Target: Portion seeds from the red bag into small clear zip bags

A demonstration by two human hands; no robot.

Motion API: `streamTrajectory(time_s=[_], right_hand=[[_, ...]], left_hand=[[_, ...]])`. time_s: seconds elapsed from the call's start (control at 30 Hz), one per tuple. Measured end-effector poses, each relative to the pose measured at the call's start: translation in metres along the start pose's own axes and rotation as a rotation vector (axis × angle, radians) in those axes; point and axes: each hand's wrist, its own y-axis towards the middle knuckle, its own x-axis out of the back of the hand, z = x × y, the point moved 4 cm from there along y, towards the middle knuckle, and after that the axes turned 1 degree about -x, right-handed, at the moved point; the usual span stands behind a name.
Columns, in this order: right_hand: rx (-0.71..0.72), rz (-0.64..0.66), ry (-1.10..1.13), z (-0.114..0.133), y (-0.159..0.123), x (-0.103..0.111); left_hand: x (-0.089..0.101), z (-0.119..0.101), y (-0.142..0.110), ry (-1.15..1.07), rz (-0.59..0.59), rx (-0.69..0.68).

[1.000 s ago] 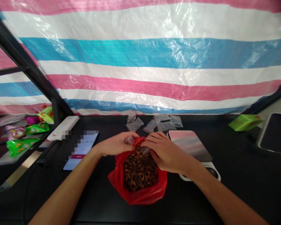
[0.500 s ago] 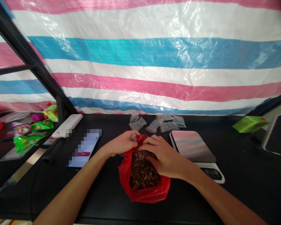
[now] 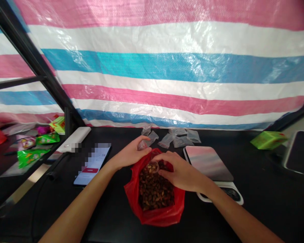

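Note:
An open red plastic bag (image 3: 164,218) stands on the black table, filled with small brown seed-like pieces (image 3: 155,194). My right hand (image 3: 178,170) reaches into its mouth, thumb and fingers pinching the rim of a small clear cup (image 3: 153,167) with some of the brown pieces in it. At the bag's far left edge, my left hand (image 3: 130,152) curls its thumb and fingers around a small clear plastic bag (image 3: 142,145). Part of that clear bag is hidden by the fingers.
Several small clear bags (image 3: 179,138) lie behind the hands. A digital scale (image 3: 209,163) sits to the right, a phone (image 3: 93,165) to the left. Farther out are a white power bank (image 3: 74,139), a green box (image 3: 268,139) and green packets (image 3: 31,157).
My left hand has moved slightly away from the red bag's rim, showing more of the clear bag. The clear cup with brown pieces now shows in my right hand. The view has tilted up slightly.

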Motion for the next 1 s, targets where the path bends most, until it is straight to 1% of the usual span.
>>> streamTrajectory(time_s=[0.1,0.17,0.23,0.33,0.47,0.53,0.6,0.7,0.8,0.93,1.0], right_hand=[[0.017,-0.042,0.163,-0.003,0.003,0.012],[0.046,-0.092,0.257,-0.007,0.006,0.017],[0.063,-0.174,0.276,-0.011,0.007,0.020],[0.116,-0.286,0.177,-0.011,0.007,0.020],[0.260,-0.318,-0.088,0.001,0.002,0.015],[0.296,-0.335,-0.219,0.005,-0.001,0.013],[0.313,-0.344,-0.287,0.007,-0.002,0.011],[0.312,-0.322,-0.263,0.006,-0.003,0.010],[0.320,-0.337,-0.220,0.005,-0.003,0.011],[0.359,-0.351,-0.234,0.009,-0.004,0.011],[0.378,-0.346,-0.257,0.011,-0.005,0.010]], left_hand=[[0.011,-0.008,0.002,0.044,-0.143,-0.154],[0.012,-0.014,0.002,0.088,-0.191,-0.212],[0.006,-0.018,0.000,0.106,-0.162,-0.237],[-0.005,-0.022,-0.003,0.072,-0.087,-0.267],[-0.015,-0.023,-0.006,0.098,-0.062,-0.302],[-0.019,-0.022,-0.006,0.122,-0.047,-0.316],[-0.022,-0.021,-0.006,0.130,-0.026,-0.326],[-0.024,-0.019,-0.006,0.123,-0.014,-0.309],[-0.024,-0.018,-0.006,0.101,-0.021,-0.299],[-0.025,-0.021,-0.006,0.075,-0.010,-0.300],[-0.025,-0.022,-0.006,0.116,-0.023,-0.305]])
